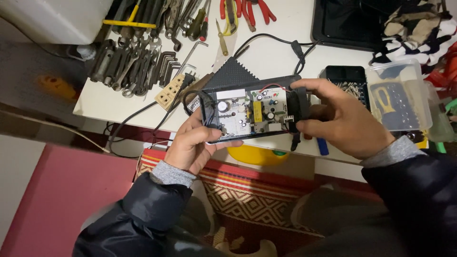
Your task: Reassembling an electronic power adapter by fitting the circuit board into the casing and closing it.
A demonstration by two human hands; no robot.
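Note:
I hold an opened black power-supply case (247, 112) with its circuit board exposed, showing capacitors, a yellow part and red wires. My left hand (195, 145) grips its left end from below, fingers curled around the front edge. My right hand (342, 119) grips the right end, thumb and fingers pinching the black end piece. The case hovers over the front edge of the white table (109, 102). A black cable (271, 40) runs from the case across the table.
Wrenches and hex keys (138, 62) lie at the back left, pliers with red handles (247, 12) further back. A beige socket strip (172, 90) sits beside the case. A clear plastic box (400, 95) and a screw tray (350, 81) stand right. A patterned rug (247, 195) lies below.

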